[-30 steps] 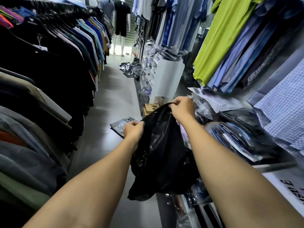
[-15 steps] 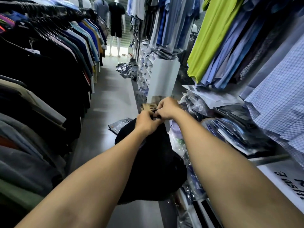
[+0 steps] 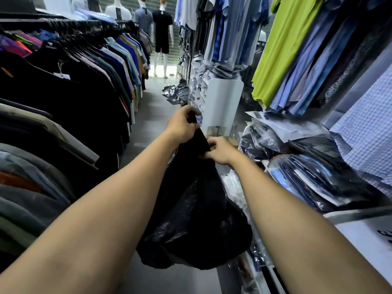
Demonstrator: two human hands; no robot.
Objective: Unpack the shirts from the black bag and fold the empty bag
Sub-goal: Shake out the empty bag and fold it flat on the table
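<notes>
At mid-frame the hands, joined a moment ago, part: left hand (image 3: pixel 182 126) clenches the bag (image 3: pixel 191 219) high, right hand (image 3: pixel 220 151) pinches it lower; folding has probably begun, though its inside is hidden.

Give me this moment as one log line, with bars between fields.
left hand: grips black bag top | right hand: pinches bag lower | bag: hanging

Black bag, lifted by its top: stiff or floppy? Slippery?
Likely floppy: the black bag hangs limp and creased below the left hand and right hand gripping its top. Probably slick: the film looks glossy. Lower part bulges, so perhaps not empty.
</notes>
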